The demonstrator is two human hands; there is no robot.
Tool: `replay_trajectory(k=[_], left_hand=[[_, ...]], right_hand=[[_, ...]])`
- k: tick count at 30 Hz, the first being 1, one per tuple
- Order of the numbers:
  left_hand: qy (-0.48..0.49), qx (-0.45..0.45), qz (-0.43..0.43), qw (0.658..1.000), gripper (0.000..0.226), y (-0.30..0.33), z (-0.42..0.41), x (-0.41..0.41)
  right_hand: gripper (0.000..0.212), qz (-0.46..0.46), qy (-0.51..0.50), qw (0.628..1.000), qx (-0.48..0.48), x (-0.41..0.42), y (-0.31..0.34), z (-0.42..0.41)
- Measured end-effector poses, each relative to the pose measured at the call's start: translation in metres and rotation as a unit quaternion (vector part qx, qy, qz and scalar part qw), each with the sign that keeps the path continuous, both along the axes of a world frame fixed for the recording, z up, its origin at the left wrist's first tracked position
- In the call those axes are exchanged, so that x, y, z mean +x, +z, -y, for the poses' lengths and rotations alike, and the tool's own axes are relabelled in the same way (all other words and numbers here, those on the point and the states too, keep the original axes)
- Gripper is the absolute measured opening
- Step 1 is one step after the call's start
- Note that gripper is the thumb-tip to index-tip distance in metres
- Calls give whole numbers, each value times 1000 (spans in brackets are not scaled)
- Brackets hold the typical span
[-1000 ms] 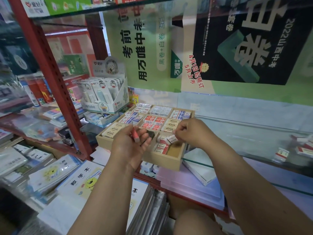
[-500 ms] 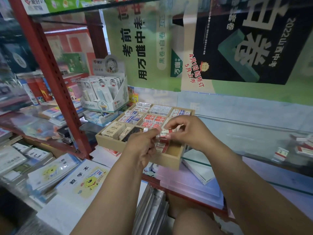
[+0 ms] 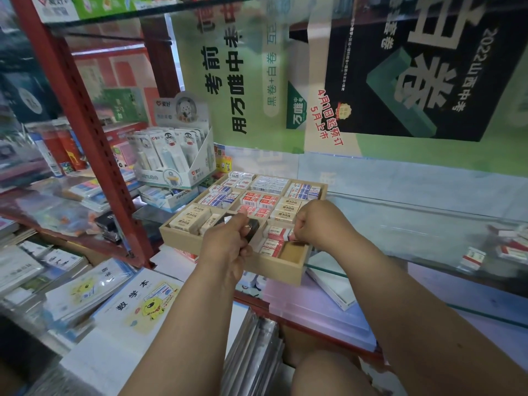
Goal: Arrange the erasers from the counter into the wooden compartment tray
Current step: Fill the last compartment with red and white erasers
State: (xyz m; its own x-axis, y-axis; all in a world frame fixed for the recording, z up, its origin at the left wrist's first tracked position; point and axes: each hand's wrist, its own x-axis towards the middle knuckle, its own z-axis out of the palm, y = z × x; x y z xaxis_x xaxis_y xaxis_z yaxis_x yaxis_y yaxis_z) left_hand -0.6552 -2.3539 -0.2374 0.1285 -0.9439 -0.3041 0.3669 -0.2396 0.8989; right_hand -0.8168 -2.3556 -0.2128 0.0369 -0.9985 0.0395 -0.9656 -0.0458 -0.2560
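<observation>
left hand (image 3: 228,247): grips black eraser (image 3: 253,228), now low over tray (image 3: 183,238) front-middle compartment | right hand (image 3: 317,221): has dropped from mid-tray, pinches red-white eraser (image 3: 278,232) into front-right stack | more erasers (image 3: 473,257) wait on bench (image 3: 414,224); placing ongoing

Now lowering over the near-middle compartment of the wooden tray (image 3: 183,238), with the left hand (image 3: 228,247) no longer turned palm-up showing a red-and-white eraser but curling knuckles-up around a dark eraser (image 3: 253,228). Having parted from the left after meeting it mid-tray, the right hand (image 3: 320,221) now dropping fingertips-down onto the red-and-white erasers (image 3: 275,234) in the near-right compartment.
</observation>
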Motion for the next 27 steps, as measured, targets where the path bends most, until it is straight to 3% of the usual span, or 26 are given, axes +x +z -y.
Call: replay_trajectory(k=[6, 11, 18, 23, 27], left_hand=[[3, -10, -24, 1000, 19, 4, -2, 1], [7, -9, -34, 999, 17, 5, -6, 2], [-22, 6, -49, 999, 28, 11, -12, 5], [-30, 19, -100, 994, 36, 11, -15, 8], [-33, 25, -111, 993, 36, 11, -20, 5]], right_hand=[[17, -78, 8, 996, -48, 9, -14, 7], [26, -110, 8, 994, -25, 12, -21, 15], [29, -50, -6, 998, -43, -3, -23, -2], [48, -65, -2, 998, 6, 0, -25, -17], [48, -85, -3, 996, 24, 0, -24, -13]])
